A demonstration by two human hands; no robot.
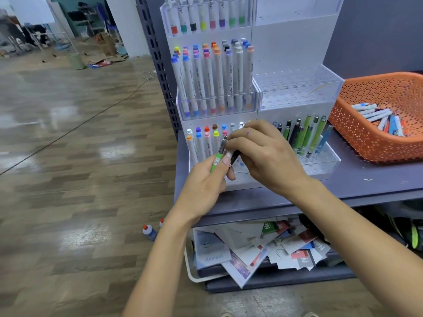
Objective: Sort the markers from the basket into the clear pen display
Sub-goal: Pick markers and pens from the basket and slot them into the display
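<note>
Clear pen display (297, 92), on shelf (370, 181), part-filled, directly behind my hands. Orange basket (357, 138) to its right; markers (375, 114) inside, well apart from my hands. My left hand (202, 184) grips green pen (215, 163); my right hand (265, 154) pinches dark pen (236, 156) alongside.

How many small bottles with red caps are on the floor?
2. One bottle is on the floor left of the shelf; the other bottle is close behind it, partly hidden by the left forearm. More may be hidden.
</note>
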